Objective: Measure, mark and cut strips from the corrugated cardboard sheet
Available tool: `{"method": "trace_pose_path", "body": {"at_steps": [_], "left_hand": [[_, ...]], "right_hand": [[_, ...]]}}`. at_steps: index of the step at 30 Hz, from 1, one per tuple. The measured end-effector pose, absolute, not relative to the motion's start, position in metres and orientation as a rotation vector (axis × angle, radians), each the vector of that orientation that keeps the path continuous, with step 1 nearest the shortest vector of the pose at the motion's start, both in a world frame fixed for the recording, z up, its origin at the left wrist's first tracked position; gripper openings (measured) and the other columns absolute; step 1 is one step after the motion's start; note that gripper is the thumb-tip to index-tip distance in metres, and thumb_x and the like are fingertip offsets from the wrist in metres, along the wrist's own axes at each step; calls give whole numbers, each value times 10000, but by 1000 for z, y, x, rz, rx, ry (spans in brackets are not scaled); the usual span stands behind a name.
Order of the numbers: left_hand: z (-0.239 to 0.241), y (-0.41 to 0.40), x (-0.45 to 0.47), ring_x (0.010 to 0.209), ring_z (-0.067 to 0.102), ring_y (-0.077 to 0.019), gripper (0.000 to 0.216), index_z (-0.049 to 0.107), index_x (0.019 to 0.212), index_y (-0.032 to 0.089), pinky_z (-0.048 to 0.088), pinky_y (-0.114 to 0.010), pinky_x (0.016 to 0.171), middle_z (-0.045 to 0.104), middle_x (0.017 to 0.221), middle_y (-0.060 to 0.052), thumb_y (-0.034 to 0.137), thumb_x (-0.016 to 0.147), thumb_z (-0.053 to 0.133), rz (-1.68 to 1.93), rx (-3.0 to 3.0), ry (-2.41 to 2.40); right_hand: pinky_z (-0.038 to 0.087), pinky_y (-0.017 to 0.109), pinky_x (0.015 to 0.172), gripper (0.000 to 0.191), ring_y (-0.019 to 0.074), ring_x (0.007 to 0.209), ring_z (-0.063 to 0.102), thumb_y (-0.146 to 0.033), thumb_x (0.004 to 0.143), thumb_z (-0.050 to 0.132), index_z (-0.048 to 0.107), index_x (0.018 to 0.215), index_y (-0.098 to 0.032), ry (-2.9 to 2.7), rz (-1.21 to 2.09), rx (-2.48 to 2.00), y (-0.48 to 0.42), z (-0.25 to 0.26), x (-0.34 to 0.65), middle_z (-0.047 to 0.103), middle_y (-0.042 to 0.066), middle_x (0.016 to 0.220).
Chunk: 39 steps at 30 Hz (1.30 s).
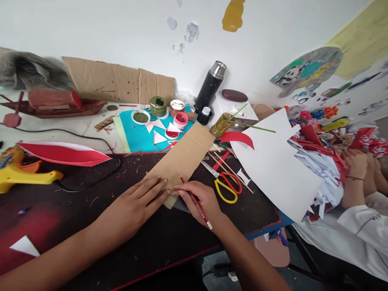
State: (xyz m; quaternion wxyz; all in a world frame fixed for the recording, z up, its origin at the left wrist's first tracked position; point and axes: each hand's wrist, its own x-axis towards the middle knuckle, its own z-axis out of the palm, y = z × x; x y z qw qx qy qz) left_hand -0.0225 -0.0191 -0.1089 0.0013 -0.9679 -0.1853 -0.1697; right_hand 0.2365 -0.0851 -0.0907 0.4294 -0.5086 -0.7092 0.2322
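The person's left hand (138, 200) lies flat, fingers spread, pressing on the near end of a strip of brown cardboard (183, 155) that stretches away toward one o'clock across the dark bench (75, 210). This hand grasps nothing; its palm and fingers simply weigh the strip down. The right hand (201, 198) has its grip closed around a red pencil (195, 201), whose tip meets the cardboard's near right edge at about three o'clock from the left fingertips.

The cardboard looks light and fairly stiff, with creases running across it where it would likely fold; it would probably slide on the smooth bench unless held flat. Judging by its shape, the long edges or the near corner offer the best hold, and a pinch there should be enough given its low weight.

At three o'clock from the pencil hand lie yellow-handled scissors (226, 186), near but apart. Beyond them a large white sheet (274, 165) leans over the bench edge, with a red paper curve (238, 138) at its upper left. At twelve o'clock stand small paint pots (177, 115) on a blue sheet (136, 135), and a black flask (210, 87). At nine o'clock rests a yellow glue gun (24, 173). Another person's hand (356, 163) works among red and white paper scraps at far right.
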Motion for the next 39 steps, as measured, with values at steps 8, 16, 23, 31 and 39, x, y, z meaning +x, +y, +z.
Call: {"method": "trace_pose_path", "body": {"at_steps": [8,16,23,31,39], "left_hand": [[-101,-19,-41,1544,532,-254,538,577,1628,265,386,-409,1286,652,1640,-83,287,1095,509,-482,-3119,-487],[-99,-46,-50,1410,637,-293,550,631,1549,176,443,-449,1176,692,1578,-138,96,1055,403,-540,-3012,-726],[-93,-51,-49,1446,620,-315,515,654,1517,145,431,-463,1188,702,1568,-151,141,1056,425,-506,-3051,-811],[-94,-57,-55,1443,615,-345,490,646,1516,131,449,-490,1165,690,1575,-165,145,1071,442,-466,-3022,-826],[-91,-58,-54,1436,615,-340,466,669,1489,144,464,-481,1146,709,1546,-159,157,1086,436,-457,-3030,-887]], "right_hand": [[658,327,898,148,215,934,851,-224,1102,692,819,1170,-256,-1776,662,-1282,-83,-87,241,896,51,1005],[652,343,895,153,214,909,841,-209,1097,682,819,1143,-261,-1661,684,-1326,-84,-91,235,894,22,921],[656,364,919,153,215,918,847,-216,1100,684,820,1147,-267,-1603,723,-1341,-86,-92,234,896,26,954],[683,362,903,144,214,896,866,-247,1101,692,831,1134,-267,-1505,798,-1371,-85,-88,233,894,30,945],[687,367,944,148,203,863,868,-291,1098,705,849,1132,-287,-1370,909,-1416,-87,-90,232,887,9,911]]}}
